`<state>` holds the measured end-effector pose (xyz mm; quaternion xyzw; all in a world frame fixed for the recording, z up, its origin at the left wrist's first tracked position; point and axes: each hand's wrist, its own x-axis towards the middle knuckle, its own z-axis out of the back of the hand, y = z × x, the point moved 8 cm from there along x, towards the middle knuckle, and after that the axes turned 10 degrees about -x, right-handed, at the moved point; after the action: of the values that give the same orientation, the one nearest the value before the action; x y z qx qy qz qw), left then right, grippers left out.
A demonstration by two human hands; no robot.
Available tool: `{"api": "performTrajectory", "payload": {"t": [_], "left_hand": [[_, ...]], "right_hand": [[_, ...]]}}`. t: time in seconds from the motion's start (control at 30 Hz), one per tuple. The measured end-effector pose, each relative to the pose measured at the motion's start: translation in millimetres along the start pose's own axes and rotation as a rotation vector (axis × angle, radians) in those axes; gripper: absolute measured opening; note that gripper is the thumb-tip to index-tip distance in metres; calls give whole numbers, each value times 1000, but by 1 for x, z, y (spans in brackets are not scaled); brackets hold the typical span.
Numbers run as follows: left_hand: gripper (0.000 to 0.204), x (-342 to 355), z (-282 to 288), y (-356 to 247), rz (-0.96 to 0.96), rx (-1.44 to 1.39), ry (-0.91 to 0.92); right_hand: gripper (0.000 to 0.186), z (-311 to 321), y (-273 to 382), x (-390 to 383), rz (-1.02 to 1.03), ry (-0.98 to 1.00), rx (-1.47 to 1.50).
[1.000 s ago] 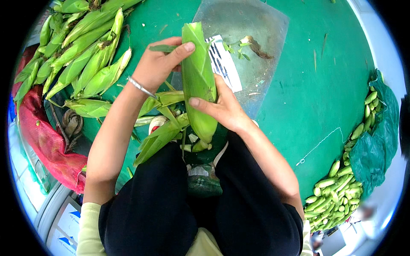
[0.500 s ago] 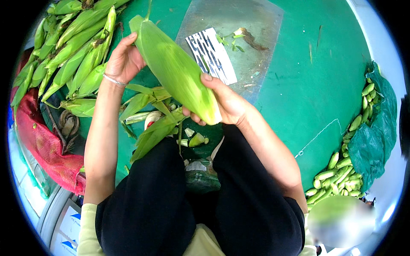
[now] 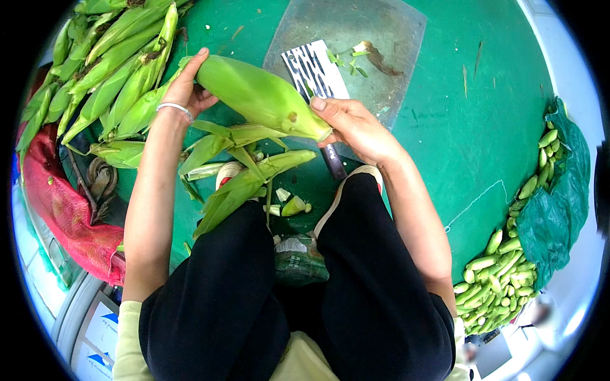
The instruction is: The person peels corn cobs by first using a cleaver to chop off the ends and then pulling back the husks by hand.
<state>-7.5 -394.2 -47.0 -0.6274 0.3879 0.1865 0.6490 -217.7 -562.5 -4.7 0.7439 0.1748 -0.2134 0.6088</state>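
Observation:
A husked-on green corn ear [image 3: 251,92] lies slanted between my hands. My left hand [image 3: 189,89] grips its tip at upper left, and my right hand [image 3: 349,127] holds the stem end, thumb on top. Behind it, on a translucent board [image 3: 387,38], lies a cleaver [image 3: 322,66] with a black-and-white patterned blade; its dark handle [image 3: 333,164] shows under my right hand. Loose husked corn and leaves [image 3: 248,181] lie below, beside cut stem pieces [image 3: 293,206].
A heap of corn [image 3: 108,70] fills the upper left beside a red mesh sack [image 3: 76,235]. At right, small pale green elongated vegetables [image 3: 495,286] spill from a green sack [image 3: 553,209]. The work surface [image 3: 470,140] is green. My legs and shoes show below.
The corn ear has turned from upright to slanting nearly sideways, its tip moving left with my left hand. My right hand has moved right and slightly up, uncovering more of the leaves below.

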Motion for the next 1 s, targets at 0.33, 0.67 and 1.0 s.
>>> {"api": "performTrajectory", "payload": {"t": [0.33,0.67,1.0], "left_hand": [[36,-16,-13,-19,-221,-106,143],[55,-167,-116,-53,-1180,597,335],[56,-186,-130,-38,-1339,641,464]], "right_hand": [[46,14,20,-5,210,-280,-575],[36,0,149,-42,425,-531,-757],[34,-8,130,-53,188,-203,-388]]}}
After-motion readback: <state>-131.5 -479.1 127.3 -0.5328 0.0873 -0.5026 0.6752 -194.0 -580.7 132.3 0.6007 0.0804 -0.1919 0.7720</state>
